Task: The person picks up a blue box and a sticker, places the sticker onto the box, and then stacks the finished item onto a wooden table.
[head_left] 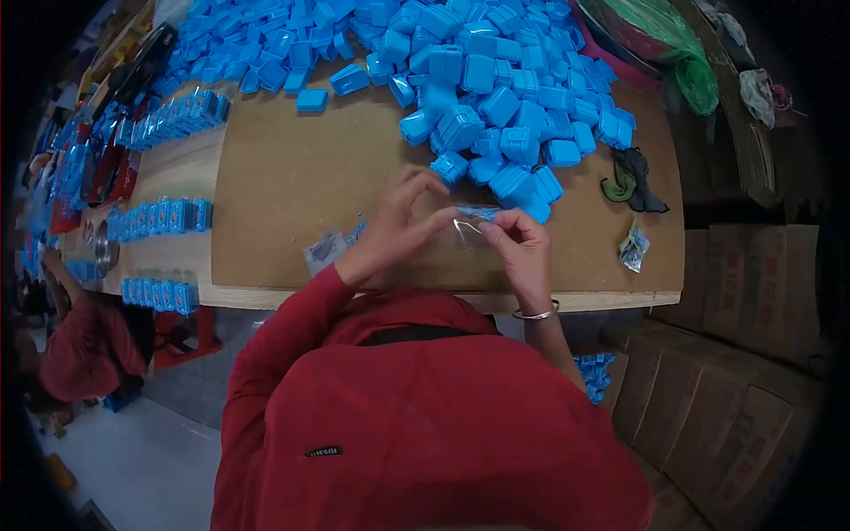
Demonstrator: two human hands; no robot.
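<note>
A small clear plastic bag (469, 234) with blue bits at its top edge is pinched between the thumb and fingers of my right hand (524, 252). My left hand (397, 223) is just left of the bag, its fingers apart and curved. One of its digits reaches the bag's left edge; whether it touches cannot be made out. Beyond both hands lies a big heap of blue plastic cases (478, 75), the nearest just past the bag. Beside my left wrist a clear packet (326, 252) lies on the brown board (301, 195), with small blue pieces near it.
Rows of blue cases (159, 219) stand at the left. On the right are a dark cloth (639, 181) and a small clear packet (633, 248). Cardboard boxes (708, 398) are stacked at the right. Another person (84, 354) in red sits at far left.
</note>
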